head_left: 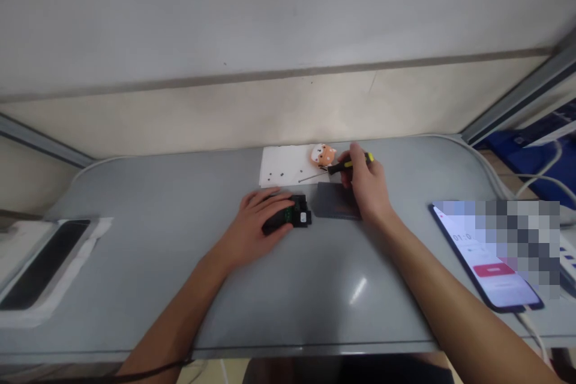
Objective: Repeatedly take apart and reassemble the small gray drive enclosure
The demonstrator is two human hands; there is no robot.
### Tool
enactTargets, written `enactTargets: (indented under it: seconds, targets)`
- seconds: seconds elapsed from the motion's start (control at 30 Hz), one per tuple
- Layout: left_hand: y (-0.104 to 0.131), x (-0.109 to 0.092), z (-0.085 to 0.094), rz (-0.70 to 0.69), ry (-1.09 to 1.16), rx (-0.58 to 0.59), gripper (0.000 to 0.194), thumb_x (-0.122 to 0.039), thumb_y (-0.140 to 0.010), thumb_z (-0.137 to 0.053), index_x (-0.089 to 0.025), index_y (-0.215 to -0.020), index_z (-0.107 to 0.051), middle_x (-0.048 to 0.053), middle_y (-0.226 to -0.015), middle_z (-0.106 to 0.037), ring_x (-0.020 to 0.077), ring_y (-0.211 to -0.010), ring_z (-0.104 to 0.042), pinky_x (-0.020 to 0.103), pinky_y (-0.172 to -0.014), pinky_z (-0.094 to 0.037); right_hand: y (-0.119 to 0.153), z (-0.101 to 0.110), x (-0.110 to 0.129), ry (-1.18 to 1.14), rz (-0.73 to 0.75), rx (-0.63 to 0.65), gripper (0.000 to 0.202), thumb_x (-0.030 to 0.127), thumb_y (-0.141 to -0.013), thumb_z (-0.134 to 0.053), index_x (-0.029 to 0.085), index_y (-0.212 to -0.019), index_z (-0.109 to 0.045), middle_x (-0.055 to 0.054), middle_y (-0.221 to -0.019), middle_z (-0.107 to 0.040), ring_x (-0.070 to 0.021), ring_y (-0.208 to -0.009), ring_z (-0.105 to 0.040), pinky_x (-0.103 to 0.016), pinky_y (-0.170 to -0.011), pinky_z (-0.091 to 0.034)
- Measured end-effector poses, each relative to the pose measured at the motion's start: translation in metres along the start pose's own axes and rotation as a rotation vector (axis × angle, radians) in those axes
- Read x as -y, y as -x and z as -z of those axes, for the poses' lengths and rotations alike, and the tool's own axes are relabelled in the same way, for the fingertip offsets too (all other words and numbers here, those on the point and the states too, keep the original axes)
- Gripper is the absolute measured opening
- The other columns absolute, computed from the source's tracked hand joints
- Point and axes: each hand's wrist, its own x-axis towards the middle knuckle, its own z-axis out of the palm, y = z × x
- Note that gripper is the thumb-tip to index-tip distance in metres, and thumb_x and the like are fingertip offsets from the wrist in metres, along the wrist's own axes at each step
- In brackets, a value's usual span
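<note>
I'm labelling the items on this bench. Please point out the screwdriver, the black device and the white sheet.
Screwdriver (334, 168), head view: front of its handle.
Black device (297, 216), head view: exposed end, beside its white label.
White sheet (288, 160), head view: bare upper surface.

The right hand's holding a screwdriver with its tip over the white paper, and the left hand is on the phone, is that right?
Not quite: the head view shows the left hand on a black gadget; the phone lies off to the right. The right hand does hold the screwdriver, tip over the white paper.
</note>
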Motion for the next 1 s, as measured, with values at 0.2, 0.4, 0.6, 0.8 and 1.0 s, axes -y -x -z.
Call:
enactTargets:
  seconds: [0.2,0.4,0.6,0.8,1.0]
  targets:
    - [0.000,-0.002,0.001,0.000,0.022,-0.015,0.036,-0.038,-0.102,-0.066,-0.030,-0.136,-0.069,0.005,-0.144,-0.071,0.0295,-0.145,-0.054,0.056,-0.122,-0.037,-0.012,0.011,-0.006,0.082,-0.011,0.086,0.066,0.081,-0.095,-0.045,0.021,-0.085,-0.069,0.002,-0.049,-0.054,-0.0146,-0.049,-0.052,-0.027,-0.051,-0.040]
    - [0.000,-0.003,0.004,-0.001,0.038,-0.001,0.036,-0.038,-0.102,-0.067,-0.031,-0.137,-0.069,0.004,-0.145,-0.070,0.0292,-0.145,-0.054,0.056,-0.123,-0.038,-0.013,0.014,-0.006,0.014,-0.011,0.103,0.068,0.084,-0.092,-0.047,0.021,-0.085,-0.069,0.002,-0.049,-0.055,-0.0144,-0.048,-0.052,-0.027,-0.051,-0.041]
    - [0.002,0.002,0.001,0.036,0.143,-0.098,0.047,-0.040,-0.099,-0.070,-0.031,-0.145,-0.064,0.007,-0.150,-0.065,0.0313,-0.155,-0.040,0.058,-0.126,-0.039,-0.002,0.009,0.004,-0.134,-0.008,0.091,0.059,0.078,-0.094,-0.054,0.021,-0.080,-0.066,0.004,-0.047,-0.050,-0.0121,-0.043,-0.047,-0.026,-0.047,-0.038]
    - [0.003,0.004,-0.001,0.046,0.088,-0.212,0.028,-0.033,-0.098,-0.072,-0.029,-0.125,-0.075,0.005,-0.141,-0.072,0.0315,-0.144,-0.042,0.061,-0.122,-0.041,0.011,0.000,0.007,-0.157,0.012,0.195,0.063,0.081,-0.093,-0.049,0.022,-0.080,-0.066,0.004,-0.047,-0.049,-0.0129,-0.043,-0.046,-0.027,-0.045,-0.034]
    - [0.002,0.003,0.000,0.043,0.076,-0.244,0.010,-0.030,-0.094,-0.079,-0.030,-0.103,-0.081,0.003,-0.125,-0.079,0.0286,-0.130,-0.049,0.055,-0.115,-0.046,0.016,-0.007,0.001,-0.141,0.024,0.233,0.064,0.082,-0.095,-0.045,0.022,-0.081,-0.064,0.004,-0.047,-0.049,-0.0124,-0.044,-0.047,-0.026,-0.048,-0.035]
